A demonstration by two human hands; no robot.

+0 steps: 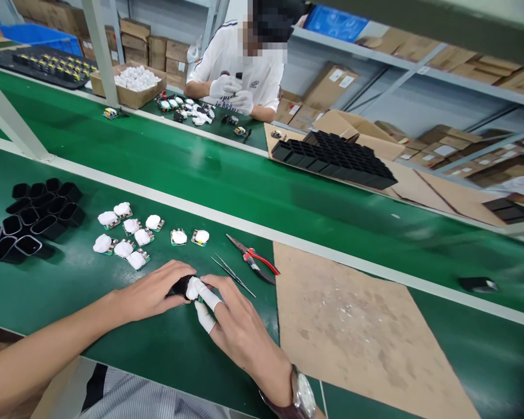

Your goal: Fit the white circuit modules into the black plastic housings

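Observation:
My left hand [161, 288] is wrapped round a black plastic housing [181, 286] lying on its side, its mouth toward the right. With white finger cots on thumb and forefinger, my right hand [233, 314] pinches a small circuit board topped with a white pad [194, 287] at that mouth. How deep the board sits inside is hidden by the fingers. Just beyond my hands lie several similar circuit boards with white pads [142, 237]. Tweezers [233, 276] and red-and-black handled pliers [254, 258] rest to the right of them.
Several open black housings [28, 215] stand at the left. A stained cardboard sheet [344, 326] covers the bench at right. Past a white rail [227, 218] runs a green conveyor belt [218, 169] carrying a black piece [478, 284]. A gloved co-worker [240, 81] sits opposite.

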